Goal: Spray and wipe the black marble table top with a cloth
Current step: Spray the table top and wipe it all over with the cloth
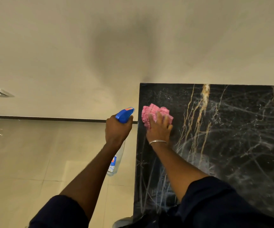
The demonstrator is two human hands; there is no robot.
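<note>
Dark sleeves [215, 203], right hand [159, 129] pressing pink cloth [152, 112], bottle label [113, 163] unreadable

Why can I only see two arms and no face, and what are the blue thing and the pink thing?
The camera sits on the person's head and looks forward and down, so you see what they see: their own two arms reaching out, never their face. There is no machine here, just bare hands.

The left hand holds a spray bottle with a blue top. It is held out beside the table, over the pale floor, not resting on anything.

The right hand, which has a thin bracelet on the wrist, presses a crumpled pink cloth flat onto the black marble table top, near its far left corner. The pale and gold lines are the stone's own veins, and there look to be wet smears on it too.

Behind the table is a plain wall.
</note>
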